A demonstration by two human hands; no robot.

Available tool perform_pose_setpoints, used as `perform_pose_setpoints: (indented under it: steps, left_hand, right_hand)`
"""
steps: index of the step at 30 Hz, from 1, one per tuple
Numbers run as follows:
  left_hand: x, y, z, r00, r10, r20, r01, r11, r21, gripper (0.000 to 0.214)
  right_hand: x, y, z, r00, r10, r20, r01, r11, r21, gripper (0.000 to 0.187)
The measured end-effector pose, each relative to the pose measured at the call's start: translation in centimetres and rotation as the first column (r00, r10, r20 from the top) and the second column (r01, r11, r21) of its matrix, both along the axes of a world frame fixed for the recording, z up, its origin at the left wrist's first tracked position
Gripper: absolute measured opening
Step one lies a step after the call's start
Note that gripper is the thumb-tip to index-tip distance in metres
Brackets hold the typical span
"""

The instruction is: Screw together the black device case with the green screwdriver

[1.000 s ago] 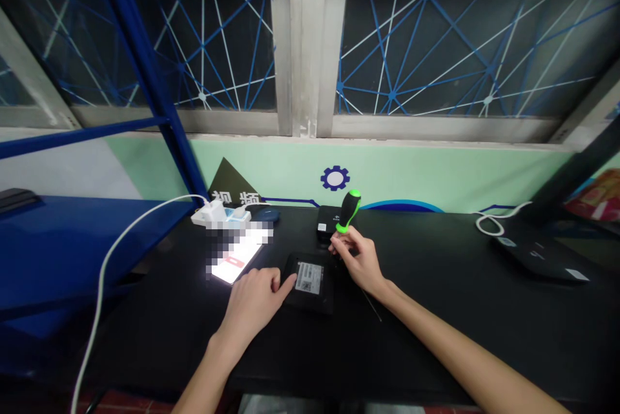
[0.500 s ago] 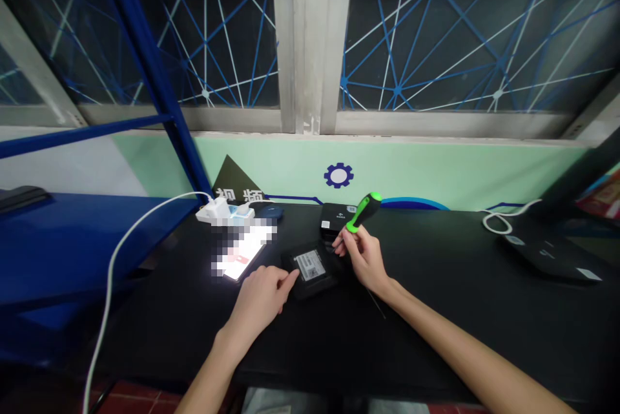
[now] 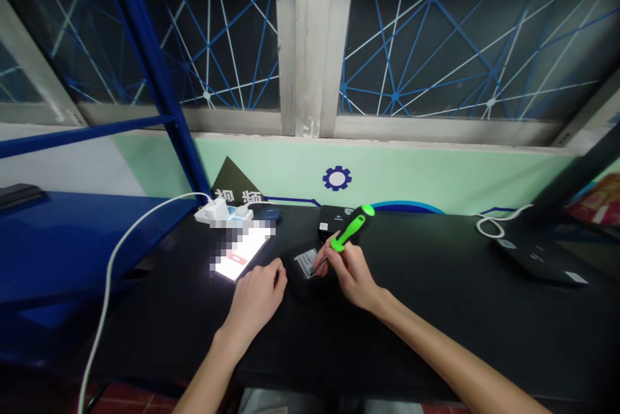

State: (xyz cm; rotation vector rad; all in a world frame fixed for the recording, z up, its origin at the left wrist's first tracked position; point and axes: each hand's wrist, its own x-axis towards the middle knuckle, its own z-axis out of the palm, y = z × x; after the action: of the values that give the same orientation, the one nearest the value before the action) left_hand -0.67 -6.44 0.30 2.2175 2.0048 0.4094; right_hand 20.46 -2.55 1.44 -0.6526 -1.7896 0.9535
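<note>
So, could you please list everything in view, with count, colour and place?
Table: 1, black, centre
Labelled device: 1, black, on the table
Screwdriver: 1, green and black, over the labelled device
Box: 1, black, behind the labelled device
Phone: 1, white screen, centre left
Power strip: 1, white, back left
Mouse-like object: 1, dark blue, beside the power strip
Long cable: 1, white, left
Coiled cable: 1, white, back right
Flat device: 1, black, right
Blurred object: 1, mostly red, right edge
Side table: 1, blue, left
Frame: 1, blue, left
Wall: 1, pale green, back
Window panes: several, dark, top
Left hand: 1, bare, beside the labelled device
Right hand: 1, bare, holding the screwdriver
</note>
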Motion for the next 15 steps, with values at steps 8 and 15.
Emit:
perform_pose_setpoints:
  steps: [8, 15]
  left_hand:
    - [0.0, 0.1, -0.2, 0.999, -0.008, -0.032, 0.008, 1.000, 0.002, 0.024]
    - [0.1, -0.1, 0.1, 0.999, 0.015, 0.040, -0.016, 1.000, 0.016, 0.021]
  right_hand:
    - [-0.7, -0.3, -1.1, 0.977, 0.070, 0.200, -0.078, 0.996, 0.036, 0.029]
    - [0.1, 0.6, -0.9, 0.998, -0.058, 0.015, 0.058, 0.998, 0.009, 0.027]
